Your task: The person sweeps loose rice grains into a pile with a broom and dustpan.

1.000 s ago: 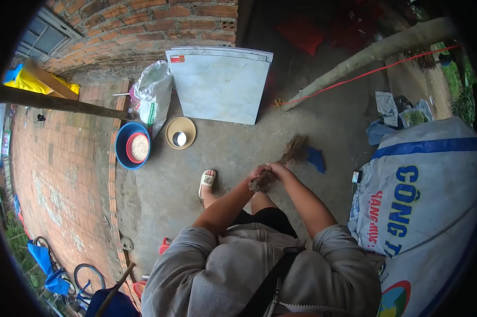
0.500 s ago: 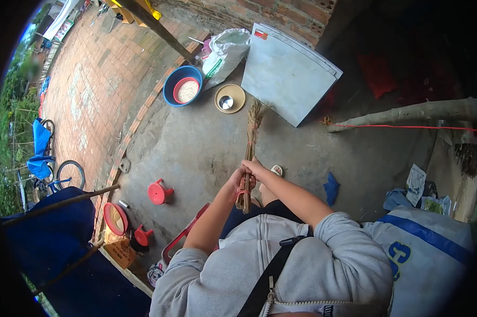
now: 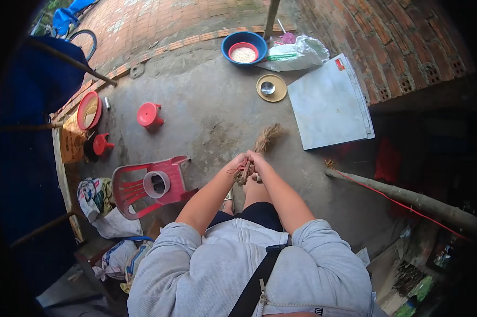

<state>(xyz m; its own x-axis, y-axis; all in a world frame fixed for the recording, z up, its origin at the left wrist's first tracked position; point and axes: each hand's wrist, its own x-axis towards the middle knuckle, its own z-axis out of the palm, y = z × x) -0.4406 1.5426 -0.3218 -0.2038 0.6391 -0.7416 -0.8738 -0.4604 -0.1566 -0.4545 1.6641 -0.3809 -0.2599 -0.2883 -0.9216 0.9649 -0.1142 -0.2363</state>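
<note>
Both hands are wrapped round the handle of a straw broom (image 3: 267, 138), with my left hand (image 3: 239, 160) and my right hand (image 3: 256, 159) pressed together in front of my body. Its bristle end points forward and slightly right, over the concrete floor (image 3: 196, 111). Below my fingers the bound handle end sticks out toward me, with red string around it. My knees and sandalled feet show partly beneath the broom.
At left stands a red plastic chair (image 3: 176, 185) bearing a translucent tub (image 3: 157, 184); red stools (image 3: 149, 114) are beyond it. Ahead are a blue basin (image 3: 234, 38), a tan tray (image 3: 280, 95) and grey-white panels (image 3: 328, 105). A log (image 3: 407, 196) juts in from the right.
The view has swung right, so the chair and tub now show fully at left. The broom looks shorter and tips more toward the right. Both hands keep their hold.
</note>
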